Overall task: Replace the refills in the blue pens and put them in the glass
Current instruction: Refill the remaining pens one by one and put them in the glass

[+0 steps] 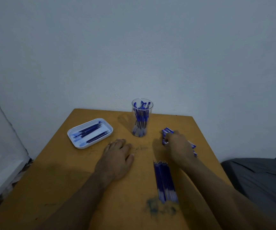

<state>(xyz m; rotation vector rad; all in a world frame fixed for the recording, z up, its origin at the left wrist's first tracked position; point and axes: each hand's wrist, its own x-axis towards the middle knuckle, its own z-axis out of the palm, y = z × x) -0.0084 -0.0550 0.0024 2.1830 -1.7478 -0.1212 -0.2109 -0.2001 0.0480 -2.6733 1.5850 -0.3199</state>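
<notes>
Everything here is placed from the glass (142, 117), a tall clear cylinder standing upright near the far edge of the table (77, 176), whose top is matte ochre, scuffed and smudged. Inside the glass stand several blue pens (141, 118), capped ends up, leaning against the wall of it.

Well left of the glass and a little nearer the viewer lies a tray (77, 143), a shallow white rounded rectangle with a smooth plastic look, holding a few thin dark-blue refills (91, 132) laid roughly parallel.

Nearer than the glass and just left of it, the left hand (117, 156) rests palm down on the table, fingers straight and close together, holding nothing.

Right of the glass and slightly nearer sits a loose pile of pens (167, 130), blue with clear barrels. The right hand (178, 146) lies over this pile, fingers curled down onto it; whether they pinch one pen I cannot tell, since the hand hides the fingertips.

Nearer still, below the right hand, a neat row of refills (164, 180) lies side by side, slim blue tubes, metal tips pointing toward the glass. At their near ends a blotch of blue ink (157, 208) stains the table.
</notes>
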